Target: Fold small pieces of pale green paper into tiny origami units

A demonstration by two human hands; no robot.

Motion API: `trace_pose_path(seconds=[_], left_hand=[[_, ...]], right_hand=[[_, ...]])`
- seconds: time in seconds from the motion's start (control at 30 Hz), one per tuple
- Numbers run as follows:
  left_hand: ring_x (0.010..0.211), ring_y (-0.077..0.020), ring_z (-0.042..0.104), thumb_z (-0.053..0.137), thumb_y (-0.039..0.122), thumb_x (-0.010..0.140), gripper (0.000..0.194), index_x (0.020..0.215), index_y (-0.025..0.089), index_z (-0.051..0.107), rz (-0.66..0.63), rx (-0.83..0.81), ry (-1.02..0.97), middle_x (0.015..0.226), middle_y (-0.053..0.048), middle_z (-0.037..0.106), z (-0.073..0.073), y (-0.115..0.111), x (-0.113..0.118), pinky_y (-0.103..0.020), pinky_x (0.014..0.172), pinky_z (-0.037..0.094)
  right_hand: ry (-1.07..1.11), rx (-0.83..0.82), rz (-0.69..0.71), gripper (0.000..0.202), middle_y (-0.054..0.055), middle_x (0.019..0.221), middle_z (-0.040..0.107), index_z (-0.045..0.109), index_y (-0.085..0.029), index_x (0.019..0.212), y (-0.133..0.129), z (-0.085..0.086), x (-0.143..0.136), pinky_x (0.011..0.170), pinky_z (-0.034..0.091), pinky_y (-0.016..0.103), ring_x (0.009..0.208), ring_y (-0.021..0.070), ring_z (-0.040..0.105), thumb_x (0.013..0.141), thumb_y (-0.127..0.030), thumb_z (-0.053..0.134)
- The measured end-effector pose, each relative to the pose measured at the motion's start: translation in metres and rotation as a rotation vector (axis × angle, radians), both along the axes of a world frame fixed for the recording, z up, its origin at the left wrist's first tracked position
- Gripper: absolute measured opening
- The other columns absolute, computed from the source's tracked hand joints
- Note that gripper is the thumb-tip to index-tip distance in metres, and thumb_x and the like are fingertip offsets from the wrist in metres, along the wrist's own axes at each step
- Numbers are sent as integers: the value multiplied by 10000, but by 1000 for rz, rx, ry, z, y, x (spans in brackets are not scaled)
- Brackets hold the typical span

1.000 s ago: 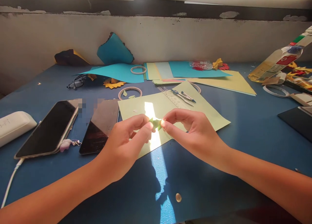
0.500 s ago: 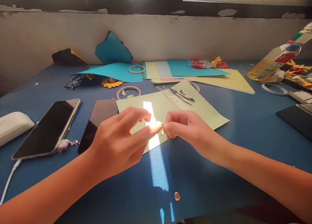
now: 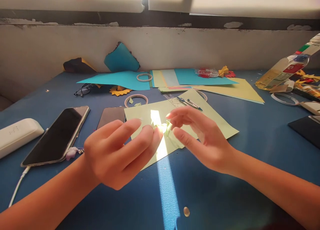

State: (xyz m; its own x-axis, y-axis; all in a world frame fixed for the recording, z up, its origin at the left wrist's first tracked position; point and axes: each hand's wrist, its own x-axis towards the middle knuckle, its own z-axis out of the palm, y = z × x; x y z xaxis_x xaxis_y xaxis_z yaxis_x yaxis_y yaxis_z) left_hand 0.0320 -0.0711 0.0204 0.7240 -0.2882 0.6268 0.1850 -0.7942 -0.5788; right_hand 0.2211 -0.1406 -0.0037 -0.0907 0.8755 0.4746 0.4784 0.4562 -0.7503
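Note:
Between the fingertips of my left hand [image 3: 122,143] is a small folded pale green paper piece [image 3: 167,127], partly washed out by bright sunlight. My right hand [image 3: 200,136] hovers just right of it, thumb and fingers apart with nothing between them. Beneath both hands a pale green paper sheet [image 3: 220,126] lies on the blue table. On the sheet's far part rest a compass [image 3: 188,103] and a clear ruler [image 3: 172,101], the ruler partly covered by the right hand.
Two phones, one a black-screened phone [image 3: 57,135], lie left near a white case [image 3: 18,136]. Behind are a tape roll [image 3: 136,98] with paper scraps inside, glasses [image 3: 83,89], and blue card sheets [image 3: 112,78]. A tilted bottle [image 3: 282,69] stands right; a small coin-like disc [image 3: 186,211] lies in front.
My right hand has let go of the small paper and opened, moving slightly right. My left hand's fingers have closed in around the paper. The view has tilted up slightly.

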Motion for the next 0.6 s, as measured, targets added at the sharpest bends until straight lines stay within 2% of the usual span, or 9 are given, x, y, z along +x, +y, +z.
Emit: trace_pose_path(seconds=[0.03, 0.1, 0.17, 0.27, 0.37, 0.5, 0.6], left_hand=[[515, -170, 598, 613, 98, 728, 98, 681, 154, 679, 2, 3, 3, 582, -20, 632, 0, 0, -1, -270, 312, 391], [502, -156, 589, 614, 105, 730, 102, 674, 162, 677, -2, 24, 10, 580, -8, 625, 1, 0, -2, -256, 294, 362], [503, -138, 581, 607, 106, 735, 121, 668, 182, 673, -8, 48, 23, 599, 2, 619, 2, 0, -3, -240, 291, 340], [531, -130, 579, 579, 120, 758, 144, 671, 200, 660, -23, 57, 30, 637, -3, 600, 2, 0, -3, -229, 300, 330], [545, -139, 585, 596, 138, 757, 123, 656, 189, 644, -38, 34, 39, 648, -16, 581, 1, 0, -2, -237, 308, 336], [533, -140, 579, 621, 118, 737, 110, 647, 176, 644, -43, 26, 27, 626, -11, 574, 0, -1, -1, -246, 313, 344], [548, -145, 580, 602, 134, 752, 99, 674, 173, 647, -46, 13, 50, 638, -15, 590, -2, -1, -1, -257, 327, 359]], right_hand=[[-181, 198, -36, 271, 20, 853, 591, 480, -243, 1065, 2, -2, 4, 720, 430, 328, 712, 132, 554, 812, -149, 495], [-504, 559, -87, 339, -15, 866, 633, 516, -315, 1026, 5, -4, 11, 753, 385, 354, 697, 127, 581, 768, -98, 553], [-687, 708, -97, 296, -34, 845, 657, 554, -326, 958, 8, -4, 18, 728, 380, 347, 646, 112, 587, 767, -101, 562], [-806, 825, -69, 188, -39, 793, 678, 586, -290, 845, 9, 1, 21, 686, 385, 337, 646, 109, 610, 785, -119, 533], [-899, 914, -41, 167, -32, 753, 686, 594, -258, 772, 7, 4, 20, 649, 386, 332, 665, 110, 624, 800, -124, 498], [-961, 936, -52, 192, -31, 745, 691, 594, -251, 774, 7, 5, 19, 636, 396, 327, 666, 103, 622, 820, -127, 456], [-935, 931, -39, 143, -2, 757, 693, 595, -223, 796, 7, 1, 20, 649, 394, 334, 675, 114, 625, 795, -116, 500]])
